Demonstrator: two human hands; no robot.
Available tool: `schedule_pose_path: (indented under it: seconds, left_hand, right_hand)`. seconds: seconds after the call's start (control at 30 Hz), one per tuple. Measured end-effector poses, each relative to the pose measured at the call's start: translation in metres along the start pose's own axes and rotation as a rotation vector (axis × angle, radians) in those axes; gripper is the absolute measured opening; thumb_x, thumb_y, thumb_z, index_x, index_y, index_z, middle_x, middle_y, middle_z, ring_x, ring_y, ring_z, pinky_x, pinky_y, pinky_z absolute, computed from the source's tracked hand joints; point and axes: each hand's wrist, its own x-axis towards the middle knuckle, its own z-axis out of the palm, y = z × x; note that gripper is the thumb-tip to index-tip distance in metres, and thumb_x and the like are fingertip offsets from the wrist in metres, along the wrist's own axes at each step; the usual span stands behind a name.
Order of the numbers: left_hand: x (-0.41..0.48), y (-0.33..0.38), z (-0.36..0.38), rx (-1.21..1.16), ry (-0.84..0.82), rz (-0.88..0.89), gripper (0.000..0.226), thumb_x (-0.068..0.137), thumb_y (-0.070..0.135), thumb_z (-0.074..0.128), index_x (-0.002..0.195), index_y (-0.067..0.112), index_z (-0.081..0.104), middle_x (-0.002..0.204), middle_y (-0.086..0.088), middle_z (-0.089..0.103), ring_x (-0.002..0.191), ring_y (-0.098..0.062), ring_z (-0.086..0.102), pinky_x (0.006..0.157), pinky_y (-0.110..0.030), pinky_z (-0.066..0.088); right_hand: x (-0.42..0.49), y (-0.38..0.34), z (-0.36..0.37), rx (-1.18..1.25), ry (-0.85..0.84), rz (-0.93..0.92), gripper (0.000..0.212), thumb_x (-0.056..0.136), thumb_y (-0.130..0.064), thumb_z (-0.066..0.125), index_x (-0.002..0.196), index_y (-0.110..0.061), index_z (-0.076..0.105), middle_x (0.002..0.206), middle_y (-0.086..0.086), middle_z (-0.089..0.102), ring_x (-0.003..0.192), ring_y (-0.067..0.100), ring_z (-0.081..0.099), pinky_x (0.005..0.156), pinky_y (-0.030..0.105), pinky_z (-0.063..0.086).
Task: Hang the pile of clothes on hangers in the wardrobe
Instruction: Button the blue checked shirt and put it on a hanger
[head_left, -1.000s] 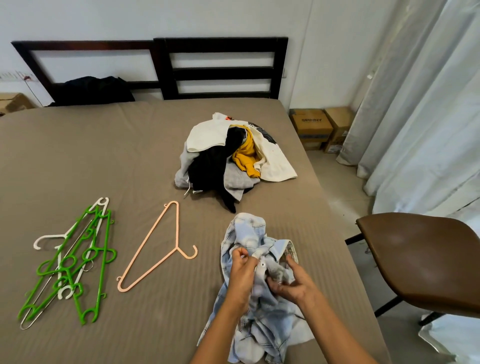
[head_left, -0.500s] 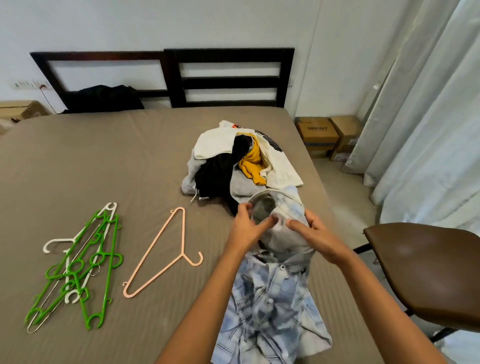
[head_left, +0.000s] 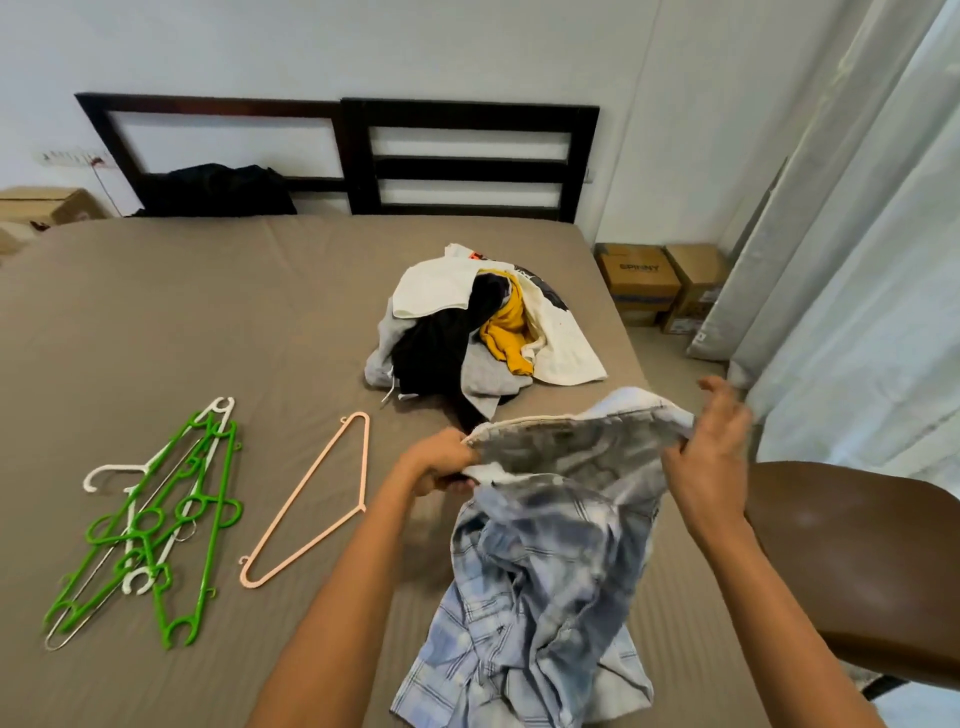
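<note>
Spreading of the garment is the change on record. The left grip (head_left: 441, 462) is closed round one end of the shirt's (head_left: 550, 545) top edge. The right grip (head_left: 711, 457) pinches the other end, with its upper fingers lifted clear; motion blur makes the exact hold hard to read. One second ago both grips worked close together on the shirt while it lay bunched on the bed (head_left: 208, 322). Half a second ago they held it raised but were still together. Now they stand well apart, and the pale inner face of the top edge is stretched between them. The checked lower part hangs down and trails on the bed near the person.

Assessment: the shirt is being opened so that a hanger can go in, and that step is judged nearly done. No hanger is in hand yet. The pink hanger (head_left: 311, 499) lies flat on the bed just left of the left grip, where it was. The green and white hangers (head_left: 150, 519) lie further left, also unmoved. The pile of clothes (head_left: 483, 332) sits beyond the shirt, unchanged, so most of the task remains. A brown chair (head_left: 857, 561) stands beside the bed on the right. No wardrobe is in view.
</note>
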Motion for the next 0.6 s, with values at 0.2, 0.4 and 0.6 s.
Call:
schedule_pose_path:
  seconds: [0.2, 0.4, 0.6]
  left_hand:
    - [0.002, 0.017, -0.039, -0.775, 0.203, 0.198, 0.016, 0.096, 0.003, 0.045, 0.087, 0.004, 0.058, 0.075, -0.01, 0.06, 0.051, -0.006, 0.059, 0.042, -0.014, 0.047]
    - [0.079, -0.001, -0.025, -0.539, 0.268, 0.304, 0.08, 0.09, 0.025, 0.062, 0.147, 0.017, 0.007, 0.14, -0.004, 0.044, 0.125, -0.018, 0.047, 0.101, -0.037, 0.044]
    - [0.14, -0.15, -0.028, 0.039, 0.418, -0.077, 0.038, 0.09, 0.019, 0.059, 0.12, -0.004, 0.052, 0.122, -0.026, 0.056, 0.114, -0.035, 0.054, 0.086, -0.034, 0.041]
  right_hand:
    - [0.031, -0.002, 0.03, 0.412, -0.405, 0.524, 0.042, 0.088, -0.004, 0.057, 0.125, -0.011, 0.037, 0.093, 0.011, 0.054, 0.073, 0.022, 0.057, 0.055, 0.032, 0.049]
    - [0.051, -0.007, 0.14, 0.567, -0.491, 0.314, 0.069, 0.089, -0.014, 0.062, 0.141, -0.015, 0.017, 0.128, 0.011, 0.047, 0.104, 0.025, 0.055, 0.077, 0.037, 0.051]
    - [0.018, 0.039, 0.247, 0.1, -0.887, 0.264, 0.053, 0.087, -0.019, 0.064, 0.135, -0.011, 0.042, 0.135, 0.013, 0.047, 0.118, 0.026, 0.05, 0.09, 0.031, 0.041]
